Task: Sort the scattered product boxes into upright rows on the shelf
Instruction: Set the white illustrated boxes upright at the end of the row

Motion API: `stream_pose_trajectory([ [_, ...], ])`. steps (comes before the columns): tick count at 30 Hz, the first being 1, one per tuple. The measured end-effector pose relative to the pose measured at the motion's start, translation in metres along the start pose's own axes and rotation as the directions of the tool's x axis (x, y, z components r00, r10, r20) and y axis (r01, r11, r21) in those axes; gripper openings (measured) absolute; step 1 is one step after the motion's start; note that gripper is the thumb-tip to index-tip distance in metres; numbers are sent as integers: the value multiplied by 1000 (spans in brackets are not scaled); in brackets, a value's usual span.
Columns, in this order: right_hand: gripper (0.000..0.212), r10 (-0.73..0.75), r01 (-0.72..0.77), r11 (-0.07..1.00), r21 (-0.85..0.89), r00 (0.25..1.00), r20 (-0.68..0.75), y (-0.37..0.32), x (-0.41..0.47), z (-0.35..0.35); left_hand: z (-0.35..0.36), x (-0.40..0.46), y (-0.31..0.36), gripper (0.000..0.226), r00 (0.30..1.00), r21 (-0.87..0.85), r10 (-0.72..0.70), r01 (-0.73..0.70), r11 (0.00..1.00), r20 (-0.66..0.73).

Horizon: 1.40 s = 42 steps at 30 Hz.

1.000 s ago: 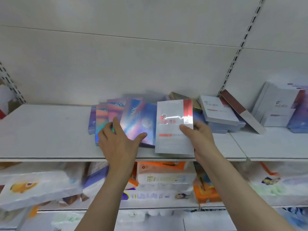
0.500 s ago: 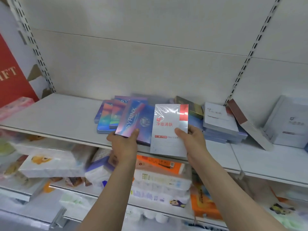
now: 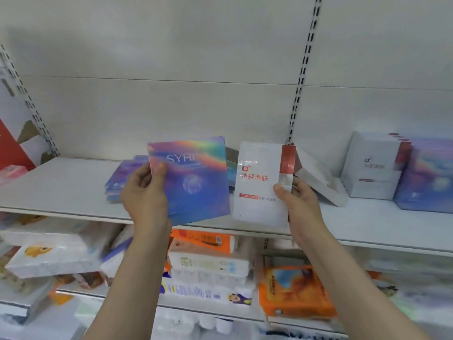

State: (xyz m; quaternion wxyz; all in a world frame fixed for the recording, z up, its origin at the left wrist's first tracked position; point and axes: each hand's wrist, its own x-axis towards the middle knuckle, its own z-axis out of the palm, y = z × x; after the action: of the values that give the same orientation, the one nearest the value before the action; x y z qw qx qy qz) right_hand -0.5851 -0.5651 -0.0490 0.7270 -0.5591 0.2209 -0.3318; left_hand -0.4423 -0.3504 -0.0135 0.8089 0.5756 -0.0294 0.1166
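Left hand [image 3: 144,192] pinches the iridescent box [image 3: 191,180] by its left edge, right hand [image 3: 300,200] grips the white box [image 3: 259,185] by its right edge; both are lifted clear above the shelf [image 3: 61,182]. Best to stand each on its bottom edge against the back panel; like beside like.
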Motion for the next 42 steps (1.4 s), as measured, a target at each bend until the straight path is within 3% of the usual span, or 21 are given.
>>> stream_pose_trajectory([
  [7, 28, -107, 95, 992, -87, 984, -140, -34, -34, -117, 75, -97, -4, 27, 973, -131, -31, 63, 989, 230],
  [11, 21, -144, 118, 986, -118, 958, -248, -46, -56, -187, 109, -151, -24, 35, 931, -89, -127, 166, 982, 341],
  [16, 23, -153, 114, 984, -135, 929, -337, -58, -64, -244, 149, -191, -32, 33, 898, -61, -155, 197, 979, 412],
  [25, 27, -168, 106, 974, -200, 930, -325, -64, -13, -295, 218, -214, -61, 30, 888, -76, -140, 192, 979, 437],
  [33, 26, -150, 110, 977, -182, 964, -218, -61, 80, -298, 267, -199, -81, 11, 936, -89, -102, 139, 986, 337],
  [35, 23, -201, 125, 943, -308, 953, -227, -58, 95, -301, 278, -198, -85, 10, 943, -78, -103, 134, 988, 316],
  [39, 36, -385, 151, 758, -634, 889, -249, -63, 108, -309, 300, -201, -91, 16, 945, -54, -96, 118, 991, 313],
  [41, 44, -448, 203, 795, -572, 832, -326, -76, 109, -310, 315, -208, -93, 17, 933, -53, -95, 121, 991, 346],
  [42, 43, -426, 235, 840, -489, 844, -326, -84, 108, -310, 323, -213, -94, 18, 927, -56, -99, 128, 990, 361],
])
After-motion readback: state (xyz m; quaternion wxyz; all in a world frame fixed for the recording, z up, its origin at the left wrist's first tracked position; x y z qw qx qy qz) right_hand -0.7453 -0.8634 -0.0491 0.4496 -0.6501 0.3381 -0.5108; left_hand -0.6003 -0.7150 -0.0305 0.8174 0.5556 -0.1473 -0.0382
